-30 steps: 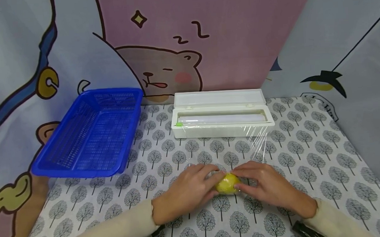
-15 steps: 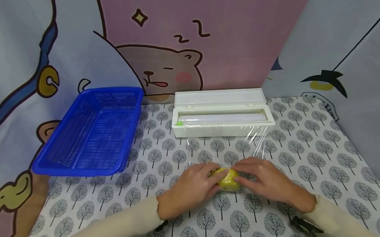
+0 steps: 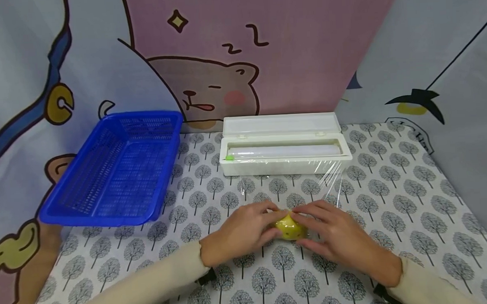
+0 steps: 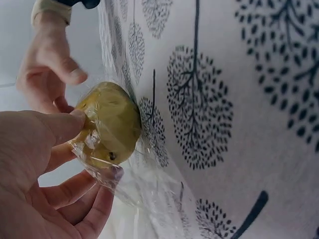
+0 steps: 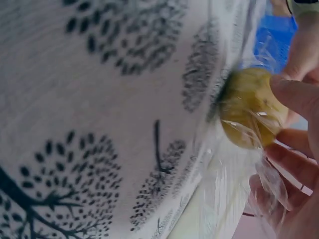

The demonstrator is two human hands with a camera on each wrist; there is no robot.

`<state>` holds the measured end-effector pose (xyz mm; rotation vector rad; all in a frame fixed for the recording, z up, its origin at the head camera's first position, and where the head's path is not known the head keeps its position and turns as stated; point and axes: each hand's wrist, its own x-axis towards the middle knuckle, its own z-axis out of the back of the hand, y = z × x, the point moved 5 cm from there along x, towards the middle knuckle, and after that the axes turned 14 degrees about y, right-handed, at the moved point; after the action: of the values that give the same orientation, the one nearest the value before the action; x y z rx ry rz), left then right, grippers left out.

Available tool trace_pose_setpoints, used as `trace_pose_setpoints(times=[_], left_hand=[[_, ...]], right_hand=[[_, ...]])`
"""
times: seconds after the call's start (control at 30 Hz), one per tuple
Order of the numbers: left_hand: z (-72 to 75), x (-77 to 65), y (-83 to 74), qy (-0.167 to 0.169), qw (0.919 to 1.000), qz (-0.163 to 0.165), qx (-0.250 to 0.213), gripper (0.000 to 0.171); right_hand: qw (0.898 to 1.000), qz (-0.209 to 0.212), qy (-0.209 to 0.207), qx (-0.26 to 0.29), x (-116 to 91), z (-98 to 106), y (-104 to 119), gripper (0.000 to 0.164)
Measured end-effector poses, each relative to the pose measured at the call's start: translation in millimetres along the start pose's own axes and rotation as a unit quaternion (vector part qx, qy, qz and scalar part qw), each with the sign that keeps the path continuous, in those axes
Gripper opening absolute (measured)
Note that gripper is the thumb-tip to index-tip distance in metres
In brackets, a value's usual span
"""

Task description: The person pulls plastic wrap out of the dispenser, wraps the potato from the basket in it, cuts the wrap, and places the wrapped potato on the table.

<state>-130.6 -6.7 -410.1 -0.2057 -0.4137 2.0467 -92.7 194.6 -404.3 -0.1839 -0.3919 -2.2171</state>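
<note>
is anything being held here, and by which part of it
A rounded yellow fruit in clear plastic film, held at its left side by the left hand; the right hand is at its right side, grip unclear.

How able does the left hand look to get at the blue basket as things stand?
Probably yes, if it lets go of the yellow fruit: in the head view, nothing stands between the left hand and the blue basket.

Head view high, facing down, wrist views close, sideways — yellow fruit (image 4: pixel 110 122) in all
</note>
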Motion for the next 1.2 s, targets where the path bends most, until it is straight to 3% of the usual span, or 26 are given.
trace_pose_setpoints(times=[0.13, 0.3, 0.9, 1.07, 1.2], left_hand=[[-0.1, 3.0, 8.0, 0.009, 0.9993, 0.005, -0.035, 0.05], [-0.3, 6.8, 14.1, 0.026, 0.9979, 0.013, -0.057, 0.05], [-1.8, 8.6, 23.5, 0.052, 0.994, 0.03, -0.091, 0.05], [5.5, 8.2, 25.5, 0.065, 0.9962, 0.019, -0.056, 0.05], [19.6, 5.4, 15.5, 0.03, 0.9993, 0.011, 0.016, 0.046]], right_hand=[[1.0, -0.017, 0.019, -0.017, 2, -8, -4, 0.065], [0.999, -0.021, 0.021, -0.021, 7, -13, -12, 0.067], [0.996, -0.055, 0.072, 0.003, 15, -22, -24, 0.082], [0.996, -0.053, 0.069, 0.007, 18, -22, -24, 0.079], [0.996, -0.052, 0.065, 0.016, 21, -20, -25, 0.077]])
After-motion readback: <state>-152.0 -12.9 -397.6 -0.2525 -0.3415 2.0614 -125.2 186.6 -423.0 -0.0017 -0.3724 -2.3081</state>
